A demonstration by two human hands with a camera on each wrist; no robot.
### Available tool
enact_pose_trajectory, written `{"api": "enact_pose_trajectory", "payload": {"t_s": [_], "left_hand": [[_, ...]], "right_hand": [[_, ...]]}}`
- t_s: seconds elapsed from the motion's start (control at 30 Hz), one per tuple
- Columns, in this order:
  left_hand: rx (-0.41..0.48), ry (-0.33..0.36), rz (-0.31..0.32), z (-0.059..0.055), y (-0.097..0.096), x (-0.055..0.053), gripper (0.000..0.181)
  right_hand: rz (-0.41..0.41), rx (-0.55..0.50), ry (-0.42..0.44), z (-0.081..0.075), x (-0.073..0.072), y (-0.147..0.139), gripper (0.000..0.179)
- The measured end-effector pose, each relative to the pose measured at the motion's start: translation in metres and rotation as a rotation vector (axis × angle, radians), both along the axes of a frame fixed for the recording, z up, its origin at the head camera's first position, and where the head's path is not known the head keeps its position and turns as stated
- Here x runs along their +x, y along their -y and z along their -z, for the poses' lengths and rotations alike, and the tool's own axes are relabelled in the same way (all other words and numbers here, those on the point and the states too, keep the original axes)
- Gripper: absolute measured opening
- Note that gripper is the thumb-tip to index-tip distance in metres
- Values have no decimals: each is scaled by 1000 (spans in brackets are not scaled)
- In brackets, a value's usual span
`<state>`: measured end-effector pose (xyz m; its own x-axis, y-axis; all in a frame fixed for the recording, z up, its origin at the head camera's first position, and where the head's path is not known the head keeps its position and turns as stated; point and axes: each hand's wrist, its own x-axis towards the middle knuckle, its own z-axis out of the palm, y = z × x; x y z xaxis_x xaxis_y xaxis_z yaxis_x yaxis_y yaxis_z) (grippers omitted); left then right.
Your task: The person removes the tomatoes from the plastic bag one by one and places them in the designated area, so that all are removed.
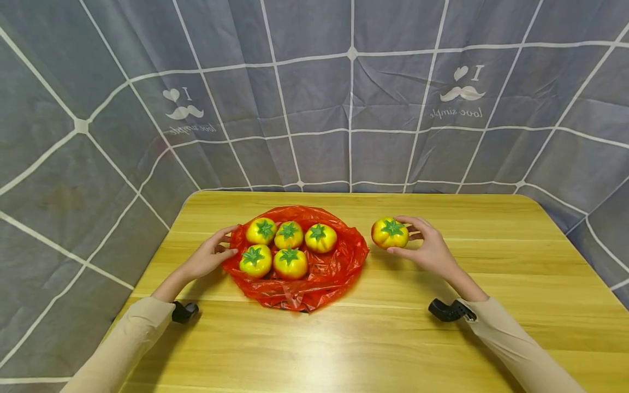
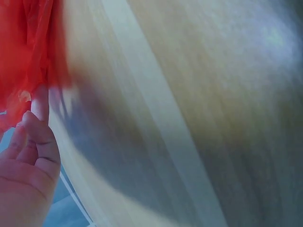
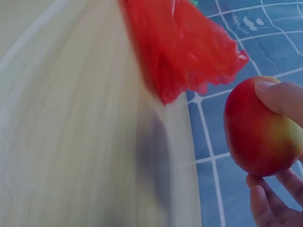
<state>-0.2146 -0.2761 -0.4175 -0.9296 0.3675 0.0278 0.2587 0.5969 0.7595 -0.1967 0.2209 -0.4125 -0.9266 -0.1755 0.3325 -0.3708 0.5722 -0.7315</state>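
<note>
A red plastic bag (image 1: 319,273) lies spread on the table with its mouth gaping. In it sit several glossy yellow-red fruits (image 1: 291,264) with green star-shaped tops, like persimmons or tomatoes. At the bag's left rim, my left hand (image 1: 211,255) pinches the thin plastic; the left wrist view shows the red film (image 2: 40,56) at the fingertips. My right hand (image 1: 432,252) holds another such fruit (image 1: 390,233) just right of the bag, thumb on the near side and fingers behind. In the right wrist view, this fruit (image 3: 258,130) appears raised off the table.
The wooden table (image 1: 344,349) has rounded far corners. A grey curtain (image 1: 319,109) with white lines hangs behind it and along both sides. Black wrist devices (image 1: 444,311) show below both hands, beside beige sleeves.
</note>
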Motion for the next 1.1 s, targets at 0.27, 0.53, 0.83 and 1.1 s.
{"api": "enact_pose_trajectory", "payload": {"t_s": [0.27, 0.53, 0.83, 1.1], "left_hand": [[-9, 20, -11, -2, 1, -1, 57], [9, 5, -20, 1, 1, -1, 56], [11, 28, -27, -2, -2, 2, 58], [31, 52, -34, -3, -2, 4, 58]], "right_hand": [[-18, 24, -24, 7, -8, -2, 63], [-47, 65, 5, 19, -22, -7, 64], [-57, 75, 76, 24, -25, -8, 64], [-72, 50, 126, 28, -28, -9, 64]]}}
